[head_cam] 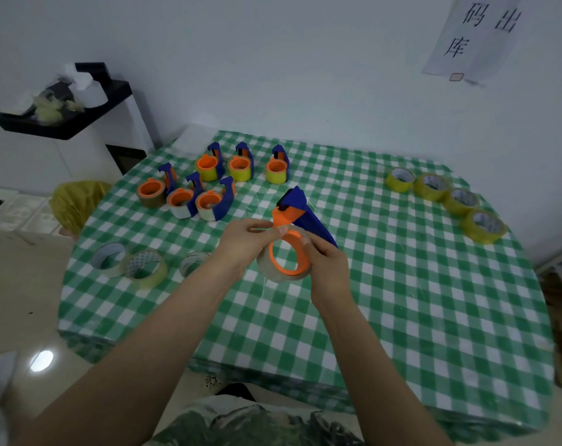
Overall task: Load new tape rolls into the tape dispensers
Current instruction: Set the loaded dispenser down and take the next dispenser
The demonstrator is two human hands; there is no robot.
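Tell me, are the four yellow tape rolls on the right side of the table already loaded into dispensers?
No. The four yellow tape rolls lie bare on the checked tablecloth, apart from any dispenser.

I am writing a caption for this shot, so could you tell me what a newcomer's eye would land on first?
First, the orange-and-blue tape dispenser held mid-table above the green checked tablecloth, the left hand and right hand gripping its clear tape roll. Then the loaded dispensers clustered far left, and four yellow rolls lined along the far right.
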